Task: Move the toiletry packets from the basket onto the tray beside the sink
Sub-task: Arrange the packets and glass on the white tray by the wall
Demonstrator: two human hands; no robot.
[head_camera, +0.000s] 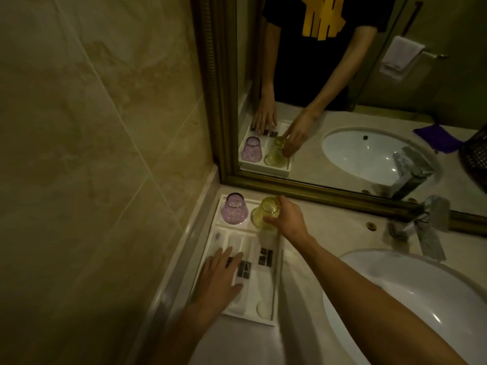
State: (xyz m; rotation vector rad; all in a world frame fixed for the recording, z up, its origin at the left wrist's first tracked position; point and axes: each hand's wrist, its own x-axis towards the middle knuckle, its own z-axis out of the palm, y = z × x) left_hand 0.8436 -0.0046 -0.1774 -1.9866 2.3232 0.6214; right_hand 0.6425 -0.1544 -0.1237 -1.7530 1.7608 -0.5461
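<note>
A white tray (274,309) lies on the counter left of the sink, against the wall. Several white toiletry packets with dark labels (264,256) lie in its slots. My left hand (220,277) rests flat on the packets at the tray's left side, fingers spread. My right hand (288,217) grips an upturned yellow glass (266,210) at the tray's far right corner. A purple glass (234,208) stands upturned beside it. The dark basket (474,154) shows only in the mirror, at the right edge.
A white sink basin (421,299) fills the lower right, with a chrome tap (427,227) behind it. A gold-framed mirror (316,193) runs along the back. A tiled wall is on the left. A purple cloth (437,138) appears in the reflection.
</note>
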